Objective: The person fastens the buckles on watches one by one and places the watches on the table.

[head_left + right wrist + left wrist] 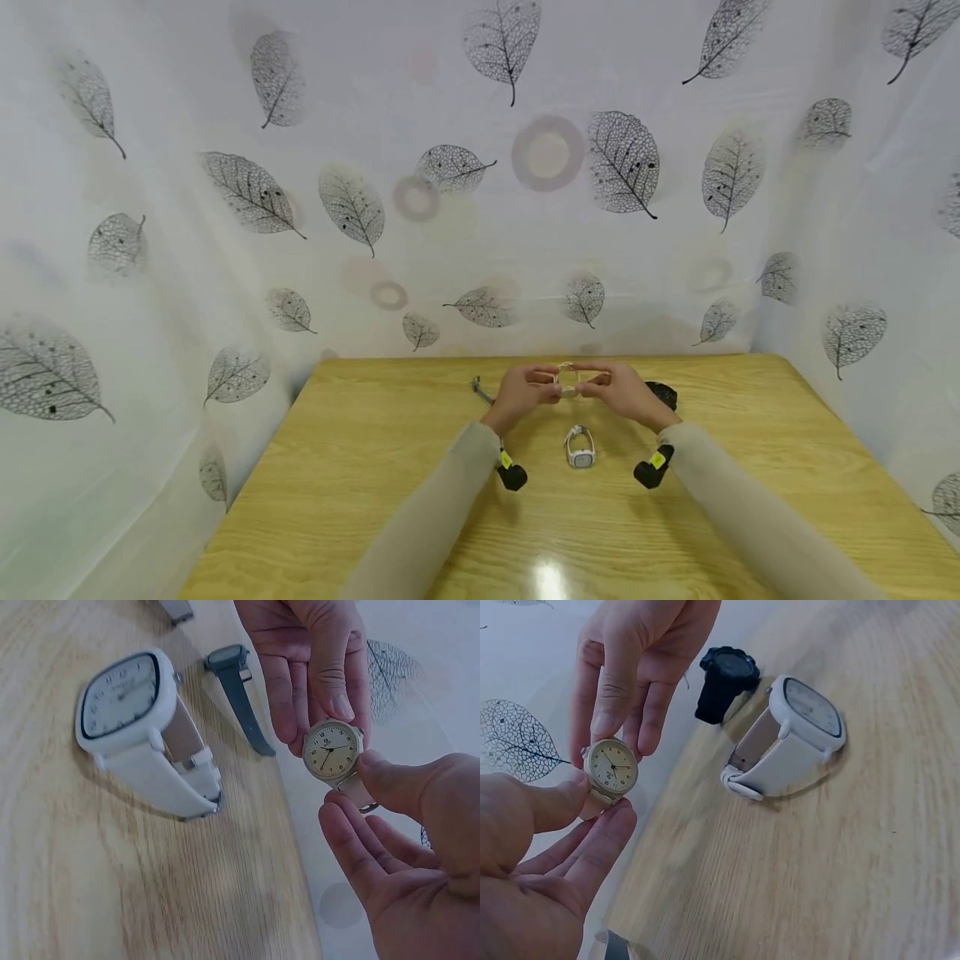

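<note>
Above the far part of the table, a small round wristwatch (568, 391) with a cream dial and pale strap is held up between both hands. My left hand (522, 391) pinches it from the left with thumb and fingers. From the other side my right hand (621, 390) pinches it too. Its dial (332, 750) faces the wrist cameras, with dark hands and numerals, and the strap forms a loop. Nearer than the hands, a white square-faced watch (581, 457) stands on the table with its strap closed in a loop.
A black watch (727, 675) stands on the table beyond the right wrist. Left of the hands lies a slim watch with a blue-grey strap (241, 705). A leaf-patterned white curtain (450, 250) hangs behind the wooden table (337, 467). Black wrist cameras hang under both wrists.
</note>
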Demonstrator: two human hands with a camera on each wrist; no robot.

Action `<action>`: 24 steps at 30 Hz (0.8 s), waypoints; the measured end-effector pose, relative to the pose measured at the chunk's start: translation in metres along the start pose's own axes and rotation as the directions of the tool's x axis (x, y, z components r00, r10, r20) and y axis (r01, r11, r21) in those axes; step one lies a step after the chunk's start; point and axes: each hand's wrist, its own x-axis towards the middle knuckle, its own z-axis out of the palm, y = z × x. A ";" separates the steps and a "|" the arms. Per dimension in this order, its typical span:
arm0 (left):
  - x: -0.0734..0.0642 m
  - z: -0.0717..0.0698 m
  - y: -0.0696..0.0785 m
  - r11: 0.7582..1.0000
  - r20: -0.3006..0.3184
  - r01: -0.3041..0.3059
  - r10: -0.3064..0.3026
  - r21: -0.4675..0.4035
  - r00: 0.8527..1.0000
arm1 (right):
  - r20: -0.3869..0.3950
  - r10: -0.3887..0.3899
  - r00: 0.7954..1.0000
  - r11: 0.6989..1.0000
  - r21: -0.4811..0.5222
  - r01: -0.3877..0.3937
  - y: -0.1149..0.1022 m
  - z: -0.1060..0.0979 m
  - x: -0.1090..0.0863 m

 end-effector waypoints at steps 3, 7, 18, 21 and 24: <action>0.004 0.003 0.000 1.000 -0.017 0.004 -0.004 0.026 1.000 | 0.011 0.023 1.000 1.000 -0.002 -0.023 0.004 -0.002 0.005; 0.008 0.008 -0.002 0.999 -0.048 0.047 -0.046 0.023 0.998 | 0.022 0.037 0.999 0.999 -0.006 -0.037 0.007 -0.002 0.009; 0.020 0.019 -0.012 0.988 -0.139 0.108 -0.092 0.110 0.986 | 0.041 0.043 0.998 0.999 0.011 -0.043 0.016 -0.003 0.020; 0.021 0.020 -0.012 0.984 -0.151 0.119 -0.099 0.130 0.984 | 0.047 0.055 0.997 0.998 -0.008 -0.055 0.018 -0.003 0.022; 0.023 0.021 -0.012 0.980 -0.164 0.138 -0.114 0.145 0.980 | 0.054 0.069 0.996 0.997 -0.029 -0.067 0.020 -0.001 0.025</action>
